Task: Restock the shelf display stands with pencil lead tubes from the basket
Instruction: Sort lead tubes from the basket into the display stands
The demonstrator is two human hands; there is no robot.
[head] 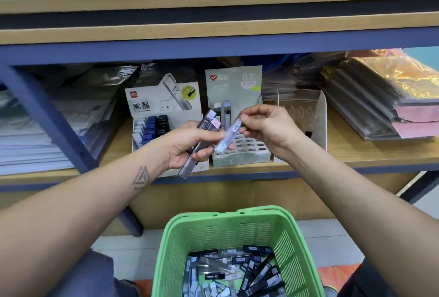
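Your right hand [263, 125] pinches a clear plastic lead tube [229, 135]; your left hand [190, 147] grips dark tubes [198, 141]. Lower it upright into the grey-green display stand's [240, 157] free slot.

Slim clear plastic lead tubes [228, 135] tilt above the grey-green cardboard grid stand [240, 154]; more heap in the green plastic basket [180, 232].

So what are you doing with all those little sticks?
A person is refilling shop stands with pencil lead tubes. The left hand holds a few dark tubes, and the right hand pinches one clear tube over the green-grey stand, which has many empty holes. More tubes lie in the green basket below.
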